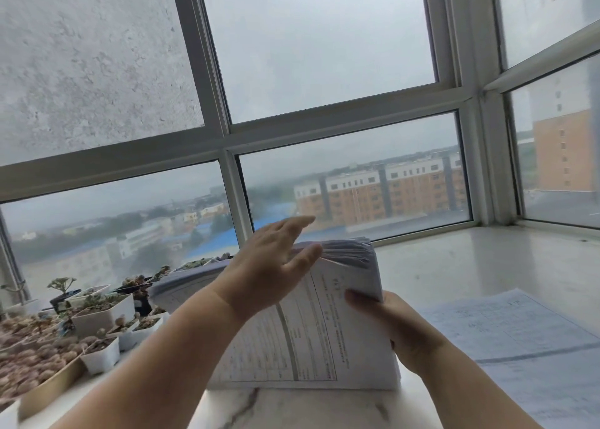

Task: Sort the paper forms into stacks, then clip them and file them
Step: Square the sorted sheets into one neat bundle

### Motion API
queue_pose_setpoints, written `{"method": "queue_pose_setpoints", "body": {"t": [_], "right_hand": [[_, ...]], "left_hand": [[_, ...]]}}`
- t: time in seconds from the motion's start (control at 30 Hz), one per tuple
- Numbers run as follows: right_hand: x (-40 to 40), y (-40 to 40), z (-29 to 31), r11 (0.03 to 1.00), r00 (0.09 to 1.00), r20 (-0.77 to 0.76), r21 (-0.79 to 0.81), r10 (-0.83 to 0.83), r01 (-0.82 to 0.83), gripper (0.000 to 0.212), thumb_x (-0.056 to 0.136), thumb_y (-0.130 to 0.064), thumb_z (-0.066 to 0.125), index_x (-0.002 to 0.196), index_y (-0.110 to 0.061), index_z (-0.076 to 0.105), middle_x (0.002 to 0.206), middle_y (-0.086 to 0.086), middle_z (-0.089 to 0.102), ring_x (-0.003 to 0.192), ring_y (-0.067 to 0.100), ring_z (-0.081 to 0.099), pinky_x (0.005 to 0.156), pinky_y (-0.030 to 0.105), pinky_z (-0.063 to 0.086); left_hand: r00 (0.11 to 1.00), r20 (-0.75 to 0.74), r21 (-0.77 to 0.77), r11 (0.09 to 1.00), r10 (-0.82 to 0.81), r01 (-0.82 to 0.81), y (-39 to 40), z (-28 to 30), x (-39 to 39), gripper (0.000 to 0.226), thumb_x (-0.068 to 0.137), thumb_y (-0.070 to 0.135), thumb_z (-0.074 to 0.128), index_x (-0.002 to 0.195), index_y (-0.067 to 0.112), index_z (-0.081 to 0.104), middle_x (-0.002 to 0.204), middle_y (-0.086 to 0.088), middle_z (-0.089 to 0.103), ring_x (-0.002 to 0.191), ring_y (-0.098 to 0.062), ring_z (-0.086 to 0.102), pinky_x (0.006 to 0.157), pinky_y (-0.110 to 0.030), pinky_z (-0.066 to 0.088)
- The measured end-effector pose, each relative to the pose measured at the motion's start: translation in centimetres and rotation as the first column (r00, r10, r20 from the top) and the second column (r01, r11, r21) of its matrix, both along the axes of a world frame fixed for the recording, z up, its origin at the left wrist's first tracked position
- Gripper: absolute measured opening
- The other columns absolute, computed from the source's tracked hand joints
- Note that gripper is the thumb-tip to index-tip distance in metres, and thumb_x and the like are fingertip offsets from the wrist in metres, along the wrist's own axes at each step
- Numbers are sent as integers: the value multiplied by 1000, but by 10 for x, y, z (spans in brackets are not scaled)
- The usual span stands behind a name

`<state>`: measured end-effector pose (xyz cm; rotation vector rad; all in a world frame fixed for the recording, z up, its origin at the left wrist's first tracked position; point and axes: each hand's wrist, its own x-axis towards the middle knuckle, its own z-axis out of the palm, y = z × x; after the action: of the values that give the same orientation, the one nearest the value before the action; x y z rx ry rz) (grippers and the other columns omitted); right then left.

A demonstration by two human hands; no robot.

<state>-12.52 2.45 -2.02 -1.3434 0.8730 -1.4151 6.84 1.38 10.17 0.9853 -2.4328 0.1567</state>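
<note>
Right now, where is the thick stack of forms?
In the head view, the stack of forms stands on edge at centre on the sill, gripped by the right hand, left hand against its top.

White marble windowsill (454, 266): upright stack of forms (311, 341) standing on edge mid-sill, loose printed sheets (506, 331) flat right of stack, small potted succulents (107, 318) left of stack

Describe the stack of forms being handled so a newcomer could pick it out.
Below the big window, on the white marble sill, a thick stack of printed paper forms stands on edge. Unlike the flat sheets beside it, it is upright, held by both hands.
</note>
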Motion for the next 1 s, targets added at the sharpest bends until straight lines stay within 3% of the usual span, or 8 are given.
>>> {"method": "queue_pose_setpoints", "body": {"t": [0.1, 0.2, 0.3, 0.47, 0.63, 0.73, 0.87, 1.0], "right_hand": [[1, 0, 0, 1000, 1000, 5, -5, 6, -6, 63, 60, -48, 76, 110, -9, 72, 110, 18, 71, 106, 37, 66, 99, 54, 48], [3, 1, -1, 1000, 1000, 15, 5, -9, 9, 67, 58, -50, 76, 110, -7, 72, 109, 19, 71, 107, 39, 65, 100, 56, 46], [3, 1, -1, 1000, 1000, 8, 9, -13, 13, 69, 59, -52, 76, 111, -6, 71, 110, 20, 71, 107, 39, 65, 99, 57, 47], [2, 1, -1, 1000, 1000, 0, 13, 3, -3, 69, 59, -50, 76, 111, -6, 70, 109, 20, 71, 106, 38, 66, 99, 56, 47], [1, 0, -3, 1000, 1000, 1, 13, 0, 0, 67, 58, -50, 76, 110, -7, 71, 109, 19, 71, 106, 37, 66, 99, 56, 47], [2, -1, -3, 1000, 1000, 3, 17, -12, 12, 70, 58, -51, 76, 111, -6, 71, 108, 19, 71, 106, 37, 66, 100, 56, 47], [3, -1, -3, 1000, 1000, 16, 16, -19, 19, 72, 56, -52, 76, 110, -4, 70, 107, 21, 71, 105, 39, 66, 99, 56, 47], [2, 0, -3, 999, 1000, 17, 26, -22, 22, 74, 55, -54, 75, 109, -3, 71, 107, 21, 71, 104, 40, 66, 98, 57, 47]], "left_hand": [[1000, 20, -24, 1000, -20, 20, 6, 4, -3, 65, 90, 64, 27, 146, 31, 33, 146, 19, 36, 133, 2, 32, 106, -19, 24], [999, -18, 42, 999, -29, 30, 0, 4, -4, 53, 94, 56, 31, 141, 36, 41, 141, 19, 44, 129, -1, 39, 111, -28, 29], [973, -212, 147, 981, -91, 123, -8, 7, -3, 27, 94, 41, 55, 115, 28, 66, 112, 12, 68, 105, -1, 61, 94, -25, 47], [925, -372, 433, 868, -74, 243, -12, 29, -1, 5, 85, 15, 70, 83, 12, 73, 74, 4, 72, 71, -2, 65, 68, -11, 48], [936, -349, 544, 802, -48, 245, -17, 38, -4, 5, 87, 11, 68, 87, 9, 72, 79, -1, 73, 74, -6, 67, 71, -15, 52], [951, -293, 429, 876, -97, 221, -20, 39, -5, 8, 86, 20, 70, 85, 13, 73, 82, 2, 74, 77, -5, 67, 80, -19, 53], [960, -217, 234, 945, -178, 228, -21, 34, -12, 9, 89, 18, 66, 81, 17, 70, 73, 12, 67, 66, 7, 60, 69, -8, 44], [966, 111, -240, 937, -233, 254, -21, 36, -10, 14, 94, 21, 60, 82, 17, 66, 75, 10, 57, 65, -7, 52, 61, -10, 34]]}}
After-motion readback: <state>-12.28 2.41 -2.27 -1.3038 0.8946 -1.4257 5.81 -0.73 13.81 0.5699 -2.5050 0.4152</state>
